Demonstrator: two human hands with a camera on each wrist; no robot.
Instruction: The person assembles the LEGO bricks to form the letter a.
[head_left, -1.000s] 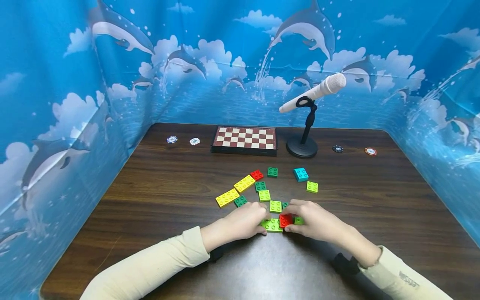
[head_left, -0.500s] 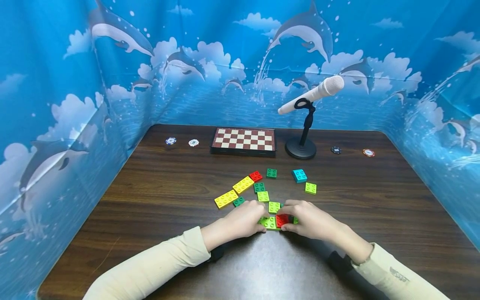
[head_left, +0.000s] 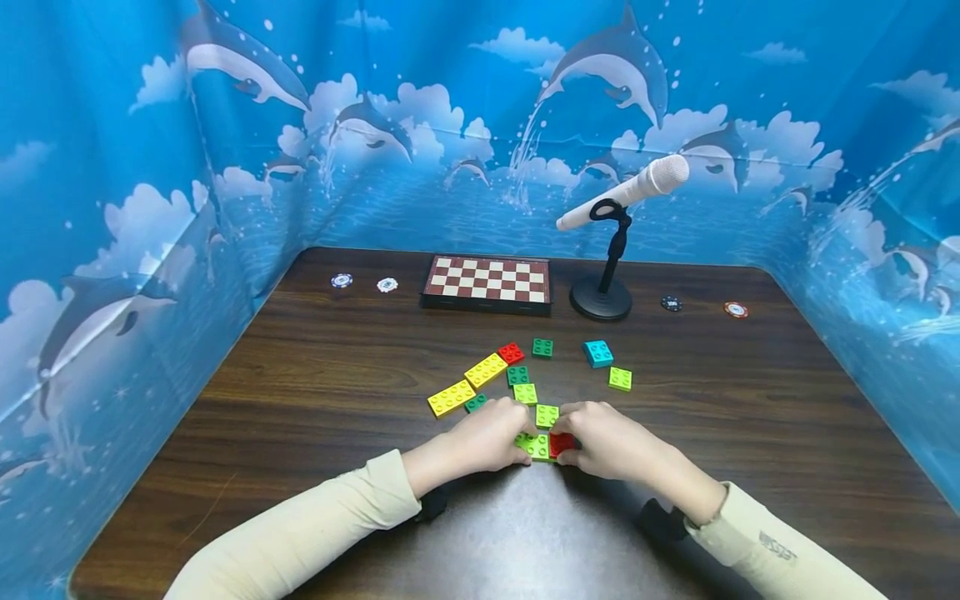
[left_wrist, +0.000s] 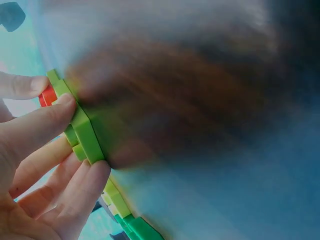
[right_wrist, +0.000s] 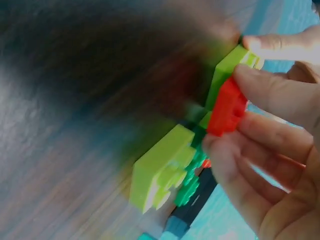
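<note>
My right hand (head_left: 611, 442), pinching the red brick (head_left: 558, 443), has apparently slid it against the green plate (head_left: 537, 447) gripped by my left hand (head_left: 491, 437).

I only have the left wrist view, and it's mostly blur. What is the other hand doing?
Observer: The right hand pinches a red brick between thumb and fingers.
Operator: Is that brick joined to the green one I see?
Observer: It sits against the lime green plate that the left hand holds; whether it is pressed home, I cannot tell.
Operator: What else is on the table?
Observer: Loose bricks lie beyond the hands, including two yellow plates and a cyan brick.
</note>
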